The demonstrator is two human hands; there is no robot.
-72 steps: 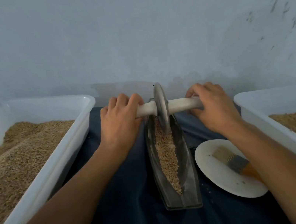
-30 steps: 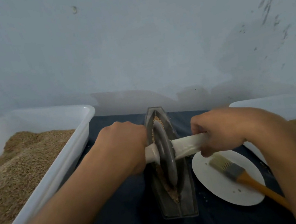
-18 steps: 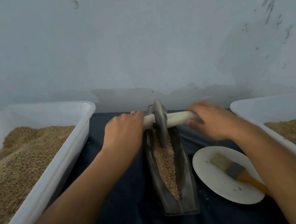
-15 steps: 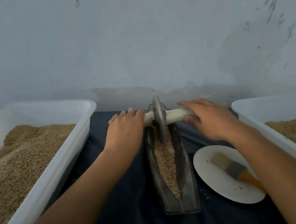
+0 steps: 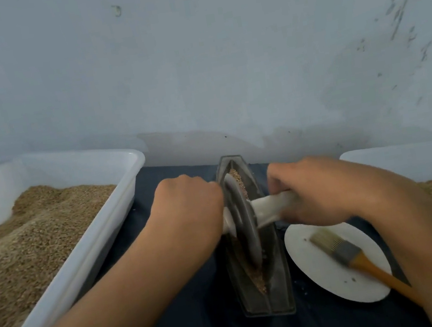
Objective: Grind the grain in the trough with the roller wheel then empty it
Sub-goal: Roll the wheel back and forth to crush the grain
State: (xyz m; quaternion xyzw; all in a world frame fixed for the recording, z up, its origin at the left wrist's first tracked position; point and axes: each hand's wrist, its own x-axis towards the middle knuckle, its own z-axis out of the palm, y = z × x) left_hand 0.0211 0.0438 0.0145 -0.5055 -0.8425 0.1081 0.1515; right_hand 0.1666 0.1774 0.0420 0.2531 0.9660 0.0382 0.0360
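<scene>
the left hand is curled round the left end of the pale wooden axle handle, which it hides almost wholly, and the right hand is curled round the right end, so each grip is grasping the handle on its own side of the grey metal roller wheel; the right fingers are blurred, so their exact lay cannot be told. the wheel stands on edge in the groove of the dark, boat-shaped metal trough, about midway along it, with tan grain showing in the groove beyond the wheel and a thin line of it at the near end. the trough lies lengthwise on the dark blue cloth of the table. just right of it sits a white round plate bearing a flat brush with an orange wooden handle. to the left is a large white plastic tub heaped with grain, and to the right the corner of a second white tub with some grain in it, both standing apart from the trough. the step in hand looks to be the grinding stroke, with emptying not yet begun. the next move likely calls for even downward pressure from both hands while the wheel rolls along the groove, kept upright so it does not climb the wall and scatter grain onto the cloth
</scene>
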